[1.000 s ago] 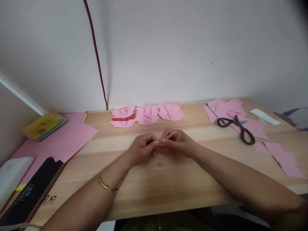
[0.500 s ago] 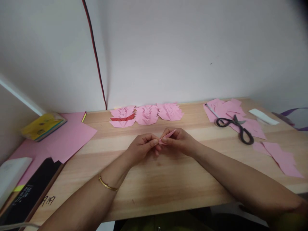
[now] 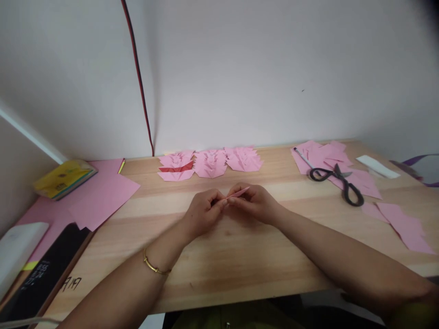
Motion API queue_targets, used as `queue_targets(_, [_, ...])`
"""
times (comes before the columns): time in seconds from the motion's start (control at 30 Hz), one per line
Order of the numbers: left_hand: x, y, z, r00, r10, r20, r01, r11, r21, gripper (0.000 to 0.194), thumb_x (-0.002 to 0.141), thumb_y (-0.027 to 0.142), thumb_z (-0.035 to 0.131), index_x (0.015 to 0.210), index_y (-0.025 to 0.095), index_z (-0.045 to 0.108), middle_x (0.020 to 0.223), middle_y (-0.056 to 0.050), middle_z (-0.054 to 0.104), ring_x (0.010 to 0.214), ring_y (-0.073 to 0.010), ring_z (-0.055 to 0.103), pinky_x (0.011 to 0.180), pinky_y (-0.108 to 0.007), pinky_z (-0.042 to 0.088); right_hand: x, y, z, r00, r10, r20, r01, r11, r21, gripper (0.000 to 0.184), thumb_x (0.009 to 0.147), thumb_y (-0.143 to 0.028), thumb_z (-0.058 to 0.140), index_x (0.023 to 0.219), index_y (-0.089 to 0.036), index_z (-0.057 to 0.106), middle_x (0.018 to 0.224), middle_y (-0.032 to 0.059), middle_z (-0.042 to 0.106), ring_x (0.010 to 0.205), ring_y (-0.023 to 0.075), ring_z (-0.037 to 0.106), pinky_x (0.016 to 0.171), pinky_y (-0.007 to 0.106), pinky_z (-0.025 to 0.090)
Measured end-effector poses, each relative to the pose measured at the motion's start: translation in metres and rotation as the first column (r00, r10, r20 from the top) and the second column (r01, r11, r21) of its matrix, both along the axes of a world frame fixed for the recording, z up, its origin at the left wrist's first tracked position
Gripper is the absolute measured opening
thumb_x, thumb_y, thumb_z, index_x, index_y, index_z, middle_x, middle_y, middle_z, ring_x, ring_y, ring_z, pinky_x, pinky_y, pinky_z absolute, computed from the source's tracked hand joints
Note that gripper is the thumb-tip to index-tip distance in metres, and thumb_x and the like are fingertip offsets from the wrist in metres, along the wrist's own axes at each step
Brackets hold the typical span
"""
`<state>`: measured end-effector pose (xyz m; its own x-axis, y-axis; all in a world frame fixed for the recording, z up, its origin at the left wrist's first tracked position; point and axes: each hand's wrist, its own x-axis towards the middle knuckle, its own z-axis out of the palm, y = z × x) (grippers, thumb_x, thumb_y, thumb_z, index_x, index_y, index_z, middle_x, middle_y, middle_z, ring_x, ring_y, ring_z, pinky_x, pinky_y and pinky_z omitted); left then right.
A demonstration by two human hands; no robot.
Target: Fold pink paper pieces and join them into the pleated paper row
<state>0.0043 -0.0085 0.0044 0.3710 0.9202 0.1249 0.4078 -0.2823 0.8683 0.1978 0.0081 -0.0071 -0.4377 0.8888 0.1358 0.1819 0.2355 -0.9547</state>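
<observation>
A small folded piece of pink paper (image 3: 240,193) is pinched between both hands above the middle of the wooden table. My left hand (image 3: 204,211) grips its left end between thumb and fingers. My right hand (image 3: 255,204) holds the other end, with a pointed tip of paper sticking up past the thumb. The fingers hide much of the paper. Just beyond the hands, three rows of folded pink paper pieces (image 3: 210,165) lie along the wall, one red strip (image 3: 176,168) among the left row.
On the right, black-handled scissors (image 3: 350,192) and a pen (image 3: 303,157) rest on pink paper scraps (image 3: 365,180). A white strip (image 3: 377,166) lies behind them. At left are pink sheets (image 3: 106,196), a yellow packet (image 3: 65,178) and a black box-like object (image 3: 44,274).
Both hands keep hold of the pink paper in nearly the same spot. The left fingers, a little spread below half a second ago, are now drawn in. The view shifts slightly.
</observation>
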Motion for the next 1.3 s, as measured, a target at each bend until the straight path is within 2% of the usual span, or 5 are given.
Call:
queue_targets(0.23, [0.000, 0.002, -0.008, 0.977, 0.089, 0.194, -0.057, 0.985, -0.160, 0.023, 0.086, 0.036, 0.054, 0.074, 0.017, 0.057, 0.057, 0.002, 0.055, 0.051, -0.0099, 0.049, 0.051, -0.022, 0.038, 0.003, 0.004, 0.000, 0.999, 0.032, -0.026, -0.034, 0.997, -0.066, 0.029, 0.079, -0.042, 0.068, 0.095, -0.018, 0.068, 0.093, 0.0060, 0.070, 0.087, 0.0169, 0.065, 0.076, 0.030, 0.052])
queue_targets(0.63, [0.000, 0.002, -0.014, 0.998, 0.066, 0.019, -0.068, 0.993, 0.096, 0.012, 0.084, 0.023, 0.058, 0.085, 0.018, 0.069, 0.075, -0.002, 0.068, 0.068, -0.0131, 0.059, 0.062, -0.023, 0.043, 0.001, 0.002, 0.001, 0.981, -0.070, 0.179, 0.025, 0.970, 0.243, 0.017, 0.084, -0.032, 0.061, 0.083, -0.017, 0.070, 0.076, 0.0053, 0.069, 0.069, 0.0145, 0.063, 0.061, 0.025, 0.046])
queue_targets(0.87, [-0.002, 0.004, -0.011, 0.997, 0.071, -0.009, -0.070, 0.992, 0.100, 0.014, 0.085, 0.025, 0.058, 0.077, 0.017, 0.066, 0.070, -0.001, 0.066, 0.065, -0.0127, 0.058, 0.060, -0.023, 0.041, 0.000, -0.001, 0.000, 0.999, 0.025, 0.039, -0.028, 0.996, 0.079, 0.019, 0.083, -0.035, 0.063, 0.093, -0.018, 0.067, 0.094, 0.0065, 0.070, 0.090, 0.0173, 0.067, 0.079, 0.030, 0.054])
queue_targets(1.13, [-0.001, 0.004, -0.013, 0.997, -0.018, -0.080, 0.035, 0.974, 0.225, 0.013, 0.087, 0.023, 0.055, 0.088, 0.019, 0.068, 0.081, -0.003, 0.069, 0.074, -0.0142, 0.060, 0.069, -0.025, 0.044, 0.002, 0.002, -0.001, 0.990, -0.021, 0.141, -0.017, 0.965, 0.260, 0.014, 0.085, -0.031, 0.059, 0.083, -0.017, 0.063, 0.077, 0.0046, 0.066, 0.070, 0.0139, 0.060, 0.064, 0.026, 0.047])
queue_targets(1.3, [-0.003, 0.003, -0.005, 0.992, -0.100, -0.071, 0.112, 0.975, 0.194, 0.016, 0.087, 0.024, 0.054, 0.079, 0.018, 0.067, 0.073, -0.003, 0.065, 0.070, -0.0141, 0.059, 0.066, -0.025, 0.043, 0.005, 0.000, 0.006, 0.988, 0.113, 0.107, -0.128, 0.981, 0.146, 0.022, 0.087, -0.040, 0.057, 0.083, -0.018, 0.060, 0.074, 0.0028, 0.063, 0.065, 0.0118, 0.055, 0.059, 0.024, 0.044])
